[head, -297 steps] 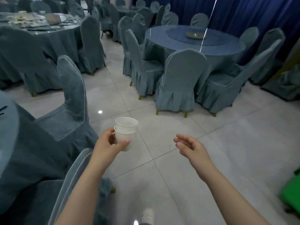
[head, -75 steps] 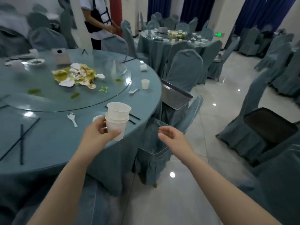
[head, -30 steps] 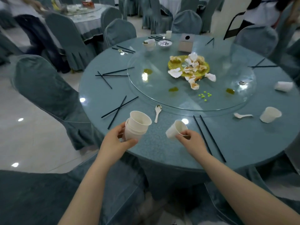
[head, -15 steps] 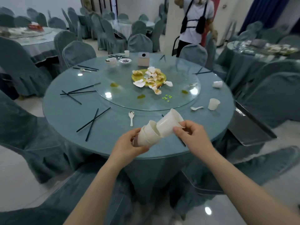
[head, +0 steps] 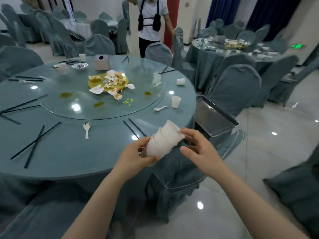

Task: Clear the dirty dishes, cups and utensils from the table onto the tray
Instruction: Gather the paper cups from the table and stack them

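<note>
Cups [head: 164, 140] stacked, held tilted above the counter [head: 69, 152] edge.
The stack's base is gripped by left hand [head: 136, 157] fingers; its rim is touched by right hand [head: 198, 150] fingers, spread apart. Beside the counter a tray [head: 214, 118] is seen.

No readable text anywhere

The green lit sign [head: 297, 46] on the far right wall is too blurred to make out; no labels or brands show.
</note>
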Tool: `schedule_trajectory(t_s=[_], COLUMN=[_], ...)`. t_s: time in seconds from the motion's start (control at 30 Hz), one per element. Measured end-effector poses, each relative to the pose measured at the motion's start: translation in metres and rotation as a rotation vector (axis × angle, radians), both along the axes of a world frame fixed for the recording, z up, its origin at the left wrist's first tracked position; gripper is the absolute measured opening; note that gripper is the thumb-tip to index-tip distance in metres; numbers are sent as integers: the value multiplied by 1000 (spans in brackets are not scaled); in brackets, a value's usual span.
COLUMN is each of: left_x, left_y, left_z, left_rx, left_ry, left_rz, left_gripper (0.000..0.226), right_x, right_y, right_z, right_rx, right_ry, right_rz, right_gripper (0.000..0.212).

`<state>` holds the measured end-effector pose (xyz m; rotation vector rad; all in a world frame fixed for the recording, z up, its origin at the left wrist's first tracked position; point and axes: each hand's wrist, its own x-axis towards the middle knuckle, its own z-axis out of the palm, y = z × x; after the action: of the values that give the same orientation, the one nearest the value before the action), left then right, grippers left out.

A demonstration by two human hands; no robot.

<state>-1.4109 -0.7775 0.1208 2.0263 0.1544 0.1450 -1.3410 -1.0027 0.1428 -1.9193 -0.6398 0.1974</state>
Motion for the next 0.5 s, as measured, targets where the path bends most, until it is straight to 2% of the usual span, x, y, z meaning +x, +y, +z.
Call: schedule_trajectory(t_s=[0.1,0.23,0.5], left_x=[26,60,126], left_y=[-51,-106,-187], left_z=[-3,-7,-10], left_rx=[-32,-95,-202], left_ry=[-4,-3,2], left_rz=[20,65,134], left_gripper=[54,60,55], right_x=[20,55,113], right_y=[-65,-145,-253], right_z=[2,-1,-7], right_rx=[-16,-55,-44], right_ry=[-33,-50,-53], right_rz=[-75,-177,-276], right_gripper=[49,41,35])
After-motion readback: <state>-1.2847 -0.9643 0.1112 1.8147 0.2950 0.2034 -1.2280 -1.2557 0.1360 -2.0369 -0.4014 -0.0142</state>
